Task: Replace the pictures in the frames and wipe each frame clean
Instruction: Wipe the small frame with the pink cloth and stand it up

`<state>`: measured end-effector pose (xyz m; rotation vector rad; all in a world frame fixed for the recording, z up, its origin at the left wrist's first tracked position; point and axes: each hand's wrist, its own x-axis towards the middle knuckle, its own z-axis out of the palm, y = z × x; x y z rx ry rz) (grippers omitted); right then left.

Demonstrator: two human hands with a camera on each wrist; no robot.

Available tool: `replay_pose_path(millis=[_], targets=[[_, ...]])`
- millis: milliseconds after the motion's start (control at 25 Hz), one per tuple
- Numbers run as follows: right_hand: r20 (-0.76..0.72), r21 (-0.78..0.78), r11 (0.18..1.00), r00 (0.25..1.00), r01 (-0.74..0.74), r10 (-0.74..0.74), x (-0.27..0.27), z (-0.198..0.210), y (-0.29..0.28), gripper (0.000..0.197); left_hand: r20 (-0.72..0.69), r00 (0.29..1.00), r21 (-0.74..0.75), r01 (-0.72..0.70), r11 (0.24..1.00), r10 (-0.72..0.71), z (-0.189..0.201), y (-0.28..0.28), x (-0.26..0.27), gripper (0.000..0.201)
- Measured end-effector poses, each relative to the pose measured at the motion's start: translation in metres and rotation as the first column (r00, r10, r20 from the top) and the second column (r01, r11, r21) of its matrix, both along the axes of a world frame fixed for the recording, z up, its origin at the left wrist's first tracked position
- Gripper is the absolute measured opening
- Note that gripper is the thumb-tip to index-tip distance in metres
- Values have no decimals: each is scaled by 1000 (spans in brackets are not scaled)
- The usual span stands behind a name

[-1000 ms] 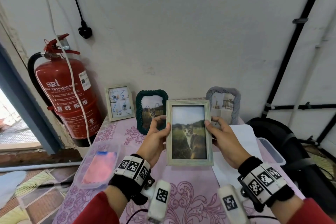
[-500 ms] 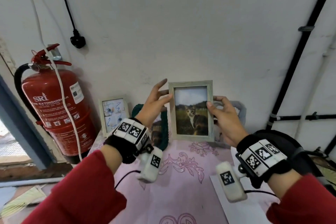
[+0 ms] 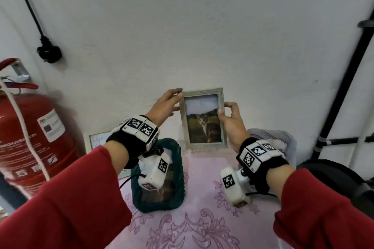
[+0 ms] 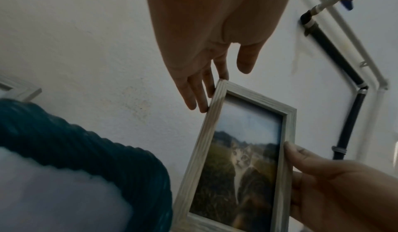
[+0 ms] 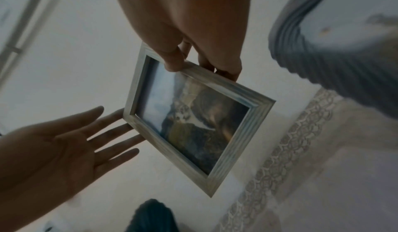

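Wooden frame [image 3: 204, 118] with cat picture [image 3: 203, 122]

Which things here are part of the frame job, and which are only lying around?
Job: grey wooden frame with the cat picture, held by right hand, left hand touching it; green frame; white frame; grey frame.

Lying about: fire extinguisher; plug; black pipes.

Pale grained wooden frame [image 3: 203, 118], glossy glazing, ribbed teal frame [image 3: 178, 178], patterned pink tablecloth [image 3: 202, 218]

Perhaps a home: tablecloth [image 3: 202, 198], fire extinguisher [image 3: 26, 137]
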<state>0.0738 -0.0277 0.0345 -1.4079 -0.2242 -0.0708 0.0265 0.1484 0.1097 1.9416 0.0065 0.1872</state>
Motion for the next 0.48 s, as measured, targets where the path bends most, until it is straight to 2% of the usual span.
replay_pose_path(millis=[200,320,480], targets=[[-68,-13,998,996,59,-60,35,-37,24,12,-156,988,119,20,993,-1,-19,9,35,48],[-134,-7,998,989,67,-68,47,-52,34,13,-239,971,124,41,991,-10,-26,12,49,54],[-143,-65,992,983,108,-116,60,-65,38,13,-360,933,124,77,989,-27,-30,14,65,63]])
